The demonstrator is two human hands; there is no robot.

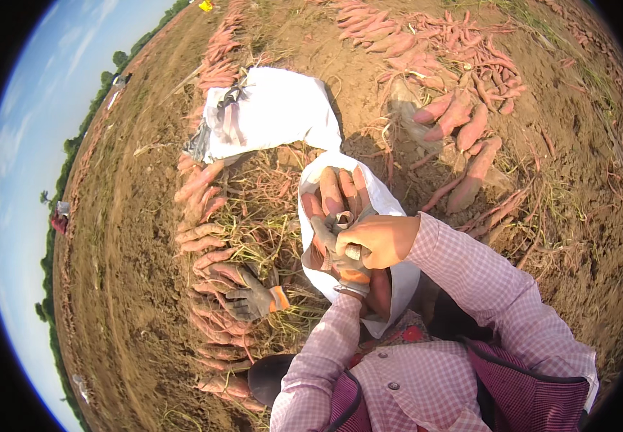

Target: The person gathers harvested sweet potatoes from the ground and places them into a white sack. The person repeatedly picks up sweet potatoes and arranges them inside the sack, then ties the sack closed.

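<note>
An open white sack (397, 294) stands upright before me, holding several large sweet potatoes (331, 191). Above its mouth my left hand (338, 237), in a grey work glove with an orange cuff, meets my bare right hand (379, 240). A narrow woven strip (343, 218) loops up between them, and both hands are closed on it; my right fingers partly cover the left glove. To the left, an empty grey glove (254, 299) with an orange cuff lies on a row of sweet potatoes (206, 237).
Beyond the sack, a full-looking white sack (284, 108) lies on the soil, with dark strips on its left end. A heap of sweet potatoes (451, 46) spreads at upper right, with larger ones (473, 173) nearer. Dry vines (268, 221) litter the ground.
</note>
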